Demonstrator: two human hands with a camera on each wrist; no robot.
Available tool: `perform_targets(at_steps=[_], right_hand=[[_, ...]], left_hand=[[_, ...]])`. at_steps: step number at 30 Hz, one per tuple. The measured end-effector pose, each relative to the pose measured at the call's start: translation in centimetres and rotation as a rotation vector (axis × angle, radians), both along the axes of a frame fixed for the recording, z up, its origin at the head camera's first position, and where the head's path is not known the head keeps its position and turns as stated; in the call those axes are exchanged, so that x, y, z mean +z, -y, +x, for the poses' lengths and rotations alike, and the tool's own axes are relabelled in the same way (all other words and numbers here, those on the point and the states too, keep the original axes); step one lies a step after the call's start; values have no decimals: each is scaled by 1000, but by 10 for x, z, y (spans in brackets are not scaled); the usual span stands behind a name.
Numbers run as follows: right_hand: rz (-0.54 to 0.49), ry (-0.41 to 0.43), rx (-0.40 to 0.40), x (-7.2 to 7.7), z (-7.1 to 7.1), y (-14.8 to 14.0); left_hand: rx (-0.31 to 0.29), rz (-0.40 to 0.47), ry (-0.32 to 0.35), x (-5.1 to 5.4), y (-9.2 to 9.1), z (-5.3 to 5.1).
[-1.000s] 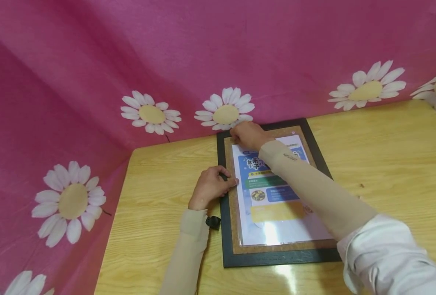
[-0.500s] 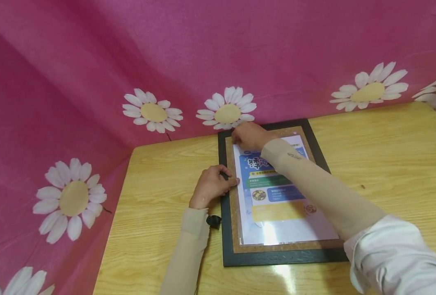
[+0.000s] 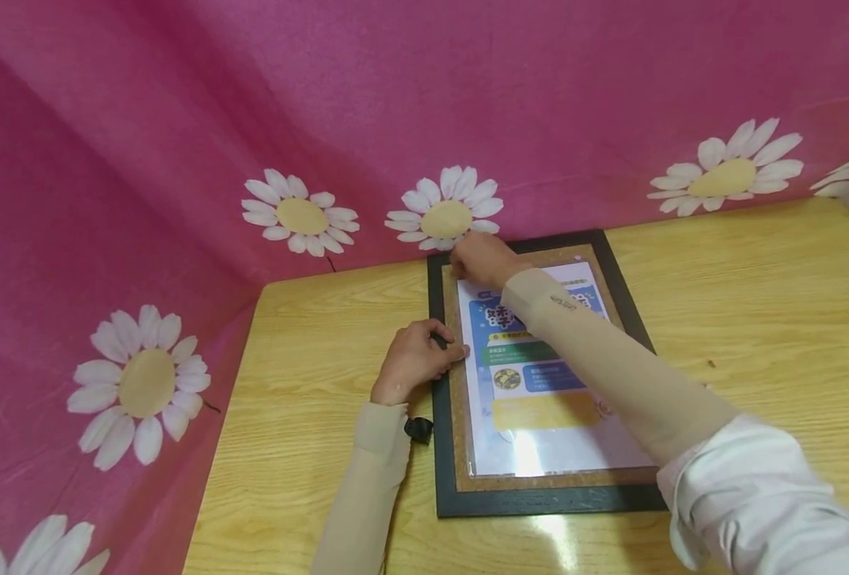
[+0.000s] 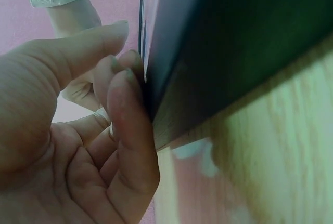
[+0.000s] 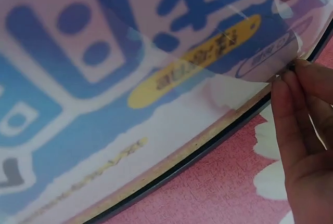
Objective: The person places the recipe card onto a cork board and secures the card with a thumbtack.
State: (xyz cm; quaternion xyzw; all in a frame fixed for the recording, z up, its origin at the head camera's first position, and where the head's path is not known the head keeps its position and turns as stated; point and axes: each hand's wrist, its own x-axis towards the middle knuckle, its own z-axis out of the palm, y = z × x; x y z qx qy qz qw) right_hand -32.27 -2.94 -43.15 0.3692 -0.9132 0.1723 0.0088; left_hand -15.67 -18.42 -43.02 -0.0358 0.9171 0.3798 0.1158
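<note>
Black-framed cork board (image 3: pixel 496 484), flat on the wooden worktop (image 3: pixel 323 359), close to the pink flowered cloth (image 3: pixel 539 120) at the far side. On its cork, a printed sheet (image 3: pixel 521 399) under a glossy clear cover, with bare cork showing along the left, near and far margins. Looks already placed and roughly lined up, with fastening, by judgement, only part way along. Pale pin-like dot (image 3: pixel 577 258) just beyond the sheet's far right corner, too small for certainty; perhaps one corner done. At the far left corner, right hand (image 3: pixel 485 259) pinching, with a small dark bit (image 5: pixel 291 67) between the fingertips in the right wrist view; possibly a pin, and possibly not yet pressed home. At the left edge, left hand (image 3: pixel 413 359) with fingers curled against the black frame (image 3: pixel 539 503) and thumb over the sheet's left edge, holding and apparently steadying. No fastening visible at the near left corner. Near right corner hidden behind the right forearm (image 3: pixel 611 359), so impossible to call either way. Left to do, most likely: finishing the far left corner, then seeing to the near corners.
</note>
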Motion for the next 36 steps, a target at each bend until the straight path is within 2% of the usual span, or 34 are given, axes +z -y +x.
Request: perform_targets(at_steps=[4, 11, 19, 26, 32, 36], right_hand=[[-22, -43, 9, 1, 1, -1], [-45, -34, 34, 5, 5, -4], [-15, -36, -8, -5, 3, -7], [-12, -96, 21, -8, 2, -7], [3, -113, 36, -8, 5, -4], [-2, -113, 42, -8, 7, -5]], left_hand=[[4, 5, -6, 1, 0, 0], [8, -4, -10, 1, 0, 0], [0, 6, 4, 0, -3, 1], [-9, -12, -9, 1, -3, 1], [-7, -6, -15, 1, -2, 1], [-12, -35, -33, 2, -2, 1]])
